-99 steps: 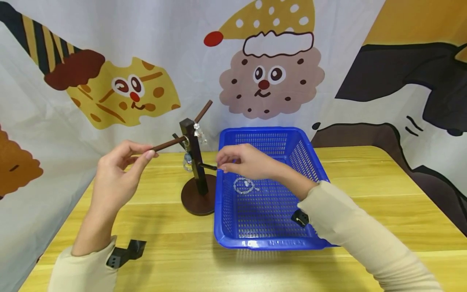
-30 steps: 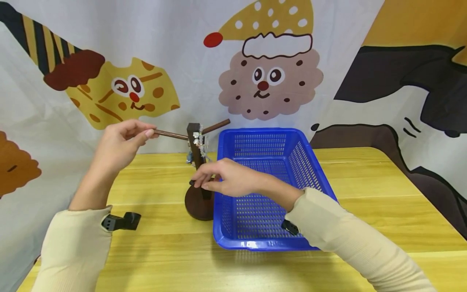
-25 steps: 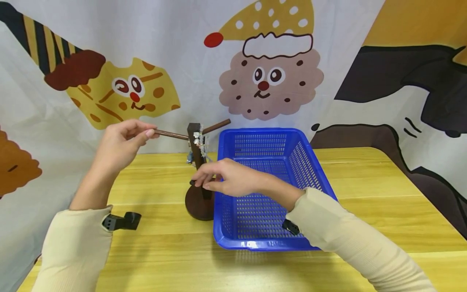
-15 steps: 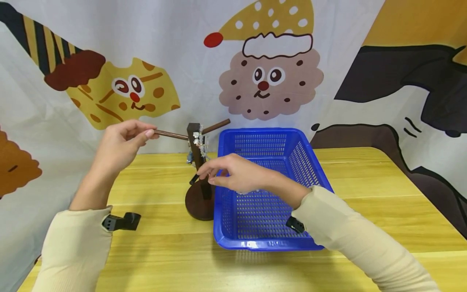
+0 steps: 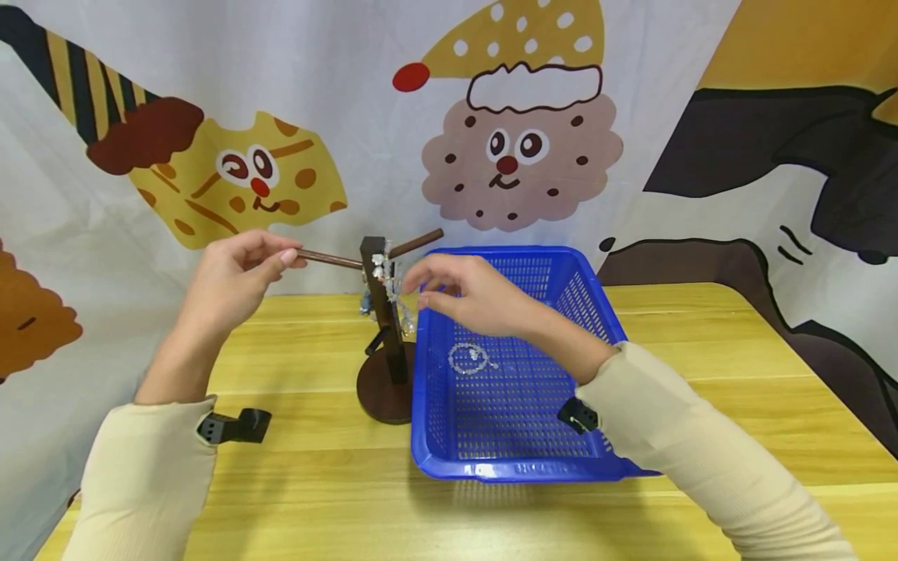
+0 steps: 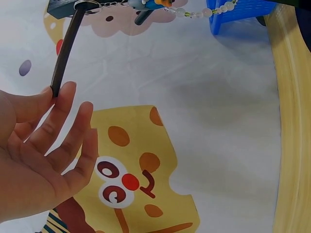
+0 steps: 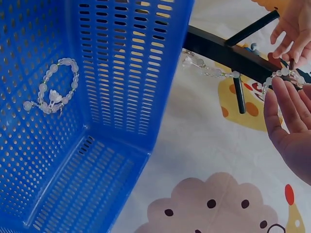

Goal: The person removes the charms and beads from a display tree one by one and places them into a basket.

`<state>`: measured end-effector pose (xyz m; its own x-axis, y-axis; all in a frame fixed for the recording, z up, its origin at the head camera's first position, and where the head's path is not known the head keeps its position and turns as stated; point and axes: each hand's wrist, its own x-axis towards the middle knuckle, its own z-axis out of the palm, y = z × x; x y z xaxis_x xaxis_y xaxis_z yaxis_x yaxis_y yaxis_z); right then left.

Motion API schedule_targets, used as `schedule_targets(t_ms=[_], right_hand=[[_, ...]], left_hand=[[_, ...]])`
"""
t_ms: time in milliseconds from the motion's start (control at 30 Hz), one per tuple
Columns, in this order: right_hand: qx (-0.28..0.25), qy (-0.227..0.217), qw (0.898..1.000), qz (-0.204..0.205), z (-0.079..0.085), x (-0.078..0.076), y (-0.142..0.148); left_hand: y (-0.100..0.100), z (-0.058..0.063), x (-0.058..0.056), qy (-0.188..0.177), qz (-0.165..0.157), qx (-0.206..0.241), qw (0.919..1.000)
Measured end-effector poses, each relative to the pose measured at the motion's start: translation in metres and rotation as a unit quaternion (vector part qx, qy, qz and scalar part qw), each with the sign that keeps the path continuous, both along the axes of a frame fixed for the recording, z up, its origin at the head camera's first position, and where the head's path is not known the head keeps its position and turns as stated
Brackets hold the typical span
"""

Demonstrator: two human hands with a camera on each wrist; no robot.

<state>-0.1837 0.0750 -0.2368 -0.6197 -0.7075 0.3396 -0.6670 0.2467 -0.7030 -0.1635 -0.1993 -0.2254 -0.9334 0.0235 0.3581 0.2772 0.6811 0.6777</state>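
Note:
My left hand pinches the tip of an upper peg on a dark wooden jewelry stand. In the left wrist view, thumb and fingertips meet at the peg's end. Bracelets hang from the stand: one with white flower charms, another with a blue figure. My right hand hovers over the basket's left rim, fingers loosely bent beside the hanging beads. The right wrist view has its fingers extended near clear beads. The thumb is hidden there.
A blue plastic basket stands right of the stand, a clear beaded bracelet with a flower charm lying inside. A lower black peg juts toward the front left. Behind the wooden table hangs a cartoon-printed cloth.
Since the oldest frame, the stand has turned, with the left hand still on the peg. The right hand went down to the lower black peg, then rose away to the upper right.

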Motion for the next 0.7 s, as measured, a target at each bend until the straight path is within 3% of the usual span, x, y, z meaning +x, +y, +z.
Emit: schedule_targets(t_ms=[233,700], right_hand=[[-0.007,0.000,1.000,-0.013,0.000,-0.004,-0.004],[0.031,-0.035,0.999,-0.027,-0.004,-0.004,-0.015]], left_hand=[[-0.002,-0.001,0.000,0.003,-0.010,0.000,0.9999],[-0.002,-0.002,-0.001,0.011,-0.017,0.004,0.9998]])
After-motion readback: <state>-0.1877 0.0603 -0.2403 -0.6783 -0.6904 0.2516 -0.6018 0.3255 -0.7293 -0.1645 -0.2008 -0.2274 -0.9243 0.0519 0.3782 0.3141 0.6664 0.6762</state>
